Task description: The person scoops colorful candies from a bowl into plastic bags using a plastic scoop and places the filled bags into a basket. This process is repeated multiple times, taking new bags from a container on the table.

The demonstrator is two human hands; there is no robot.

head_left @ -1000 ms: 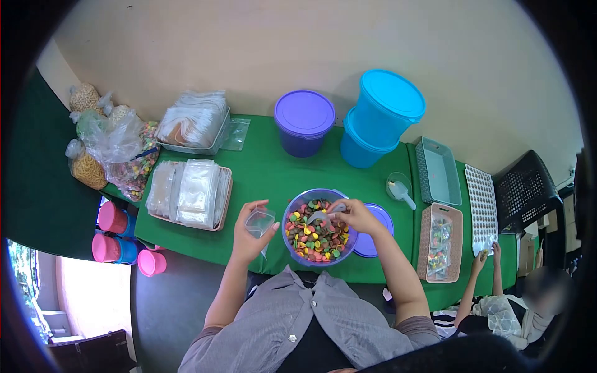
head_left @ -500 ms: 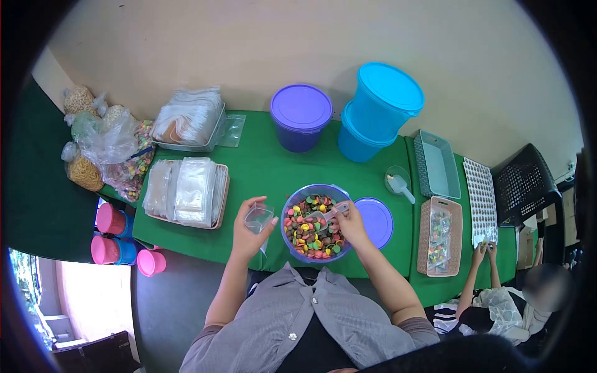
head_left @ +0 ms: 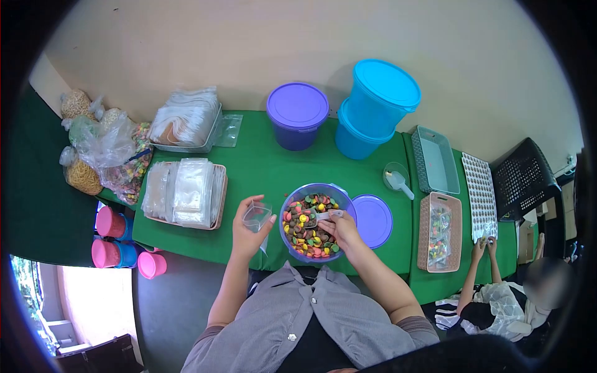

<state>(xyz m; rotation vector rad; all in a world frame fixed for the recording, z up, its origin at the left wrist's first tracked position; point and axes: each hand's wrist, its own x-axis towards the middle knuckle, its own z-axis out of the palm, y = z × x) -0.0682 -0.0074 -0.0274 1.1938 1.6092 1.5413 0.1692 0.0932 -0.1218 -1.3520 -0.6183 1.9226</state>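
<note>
Lower into the candy bowl (head_left: 314,221) now, the right hand (head_left: 339,229) grips a scoop (head_left: 324,216); the left hand (head_left: 247,231) holds an unfilled pouch (head_left: 257,217).

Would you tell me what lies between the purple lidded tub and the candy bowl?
Head view: only bare green tablecloth between the purple tub and the bowl.

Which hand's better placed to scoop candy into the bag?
Right. The right hand already holds the scoop inside the candy bowl. The left hand is busy holding the small bag open beside it.
</note>
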